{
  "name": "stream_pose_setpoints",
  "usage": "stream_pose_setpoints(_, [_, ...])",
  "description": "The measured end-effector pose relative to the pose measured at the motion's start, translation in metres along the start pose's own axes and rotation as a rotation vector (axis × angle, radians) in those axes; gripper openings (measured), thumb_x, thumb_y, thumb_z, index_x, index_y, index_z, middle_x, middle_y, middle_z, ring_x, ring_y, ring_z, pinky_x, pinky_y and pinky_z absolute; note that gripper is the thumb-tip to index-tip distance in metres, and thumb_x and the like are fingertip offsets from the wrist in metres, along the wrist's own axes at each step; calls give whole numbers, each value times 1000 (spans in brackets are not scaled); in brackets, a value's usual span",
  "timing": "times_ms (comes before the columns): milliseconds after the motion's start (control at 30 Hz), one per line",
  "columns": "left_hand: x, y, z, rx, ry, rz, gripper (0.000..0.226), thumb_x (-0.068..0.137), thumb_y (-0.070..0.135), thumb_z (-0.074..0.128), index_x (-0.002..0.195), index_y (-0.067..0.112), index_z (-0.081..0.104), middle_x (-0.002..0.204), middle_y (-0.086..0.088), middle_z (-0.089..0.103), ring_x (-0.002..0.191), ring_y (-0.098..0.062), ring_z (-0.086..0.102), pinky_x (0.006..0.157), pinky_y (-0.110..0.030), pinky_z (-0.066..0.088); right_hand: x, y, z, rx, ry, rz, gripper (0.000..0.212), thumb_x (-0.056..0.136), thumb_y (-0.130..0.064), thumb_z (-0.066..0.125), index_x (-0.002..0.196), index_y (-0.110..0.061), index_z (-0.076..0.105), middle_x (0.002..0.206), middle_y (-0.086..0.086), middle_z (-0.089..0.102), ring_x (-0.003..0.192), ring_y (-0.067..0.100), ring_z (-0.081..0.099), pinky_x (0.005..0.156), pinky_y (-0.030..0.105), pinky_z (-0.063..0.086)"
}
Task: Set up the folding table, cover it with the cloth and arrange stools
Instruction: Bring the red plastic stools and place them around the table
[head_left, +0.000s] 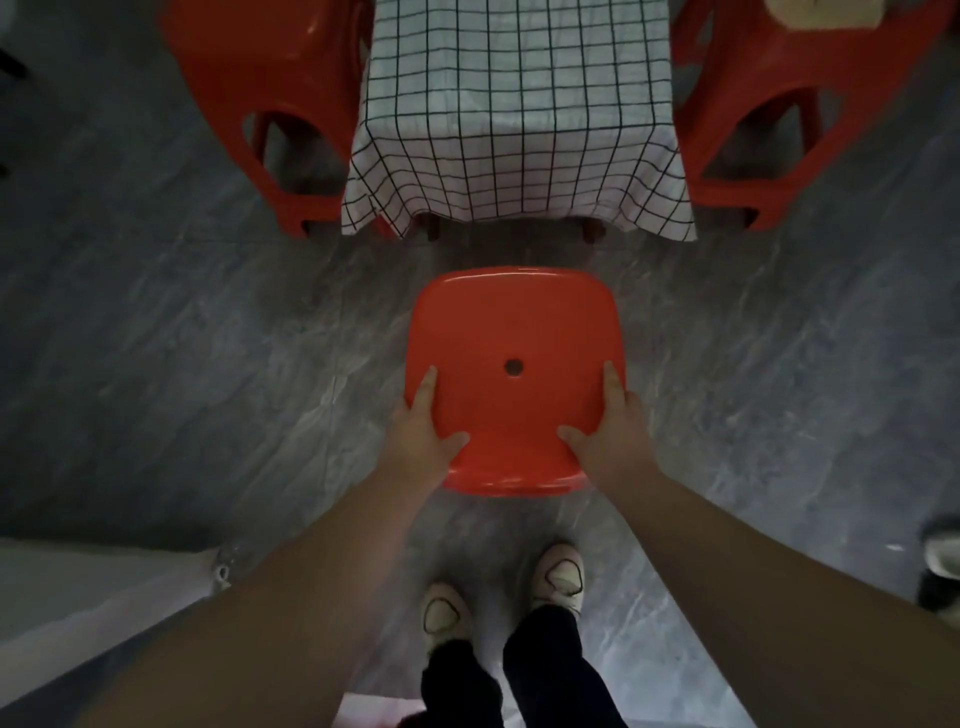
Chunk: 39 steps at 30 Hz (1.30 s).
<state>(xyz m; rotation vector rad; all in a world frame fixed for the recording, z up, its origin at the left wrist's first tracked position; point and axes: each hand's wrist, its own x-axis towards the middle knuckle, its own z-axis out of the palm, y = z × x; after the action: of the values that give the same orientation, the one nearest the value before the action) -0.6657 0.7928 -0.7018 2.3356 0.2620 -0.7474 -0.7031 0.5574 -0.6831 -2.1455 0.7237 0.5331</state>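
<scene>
Three red stools sit by the cloth-covered table, the nearest one held in both our grips.

Our left grip (426, 426) and right grip (608, 421) each grasp the near stool (514, 322) by a side edge of its seat. Thumb and forefinger lie on top, and the other fingers are out of sight past the rim. This stool is just in front of the table's near end, apart from it, over the grey floor (208, 338); we cannot tell whether its legs touch down. The table (434, 228) is covered by the white grid-lined cloth (519, 104), which hangs over its near end so only two dark leg ends show below the hem. A second stool (270, 78) stands close against the table's left side. A third stool (779, 78) stands against its right side, with a pale thing (826, 13) we cannot make out on its seat.
</scene>
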Motion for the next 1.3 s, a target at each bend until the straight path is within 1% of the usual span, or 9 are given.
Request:
stream_pose_setpoints(233, [-52, -41, 14, 50, -12, 33, 106, 80, 26, 80, 157, 35, 8, 160, -15, 16, 141, -30, 36, 115, -39, 35, -58, 34, 29, -42, 17, 44, 103, 84, -30, 76, 158, -34, 5, 156, 12, 24, 133, 32, 45, 108, 42, 39])
stream_pose_setpoints(367, [-82, -55, 19, 48, -41, 19, 104, 83, 28, 78, 157, 38, 5, 160, -13, 10, 143, -28, 33, 115, -39, 35, -89, 48, 40, -39, 18, 63, 103, 84, -29, 76, 158, -35, 4, 156, 13, 26, 135, 32, 42, 108, 42, 38])
stream_pose_setpoints(600, [-112, -69, 27, 46, -61, 21, 100, 87, 23, 74, 158, 35, 5, 160, -10, 8, 141, -24, 34, 99, -21, 30, -119, 65, 53, -51, 36, 97, 102, 86, -28, 75, 158, -35, 4, 154, 13, 26, 136, 29, 38, 110, 39, 33])
stream_pose_setpoints(767, [-113, -77, 31, 61, -84, 11, 102, 87, 23, 74, 157, 38, 2, 160, -10, 7, 139, -24, 36, 101, -27, 37, -121, 70, 60, -84, 8, 124, 102, 88, -30, 72, 157, -38, -3, 159, 12, 16, 138, 31, 38, 109, 44, 37])
stream_pose_setpoints(833, [-114, -76, 29, 93, -113, 9, 99, 89, 24, 71, 158, 37, 1, 161, -10, 1, 142, -24, 31, 105, -29, 37, -120, 68, 61, -120, -20, 142, 100, 89, -31, 70, 157, -37, -4, 162, 14, 10, 141, 35, 34, 112, 46, 35])
stream_pose_setpoints(900, [-117, -71, 22, 158, -116, 24, 94, 90, 24, 68, 158, 32, 3, 163, -12, -7, 148, -27, 22, 113, -33, 32, -123, 61, 56, -173, -21, 141, 93, 90, -33, 67, 159, -30, 4, 163, 15, 8, 145, 36, 25, 117, 47, 28])
stream_pose_setpoints(1000, [-129, -49, -4, 206, -92, 61, 85, 93, 25, 61, 159, 26, 8, 164, -20, -5, 151, -33, 12, 119, -38, 25, -137, 35, 37, -198, 7, 86, 82, 92, -33, 62, 158, -23, 14, 163, 15, 11, 147, 37, 21, 119, 48, 25])
stream_pose_setpoints(1167, [-176, 11, -91, 311, 45, 190, 71, 96, 32, 51, 157, 18, 19, 163, -19, 17, 149, -33, 20, 120, -44, 24, -188, -40, -26, -238, 69, -68, 69, 97, -32, 51, 157, -16, 22, 161, 15, 22, 146, 33, 24, 119, 44, 22])
stream_pose_setpoints(1300, [-247, 54, -162, 434, 179, 220, 71, 96, 43, 45, 157, 17, 20, 161, -16, 25, 148, -34, 23, 120, -47, 22, -256, -96, -83, -319, 120, -251, 66, 94, -40, 45, 154, -16, 31, 156, 11, 35, 146, 30, 26, 120, 47, 24])
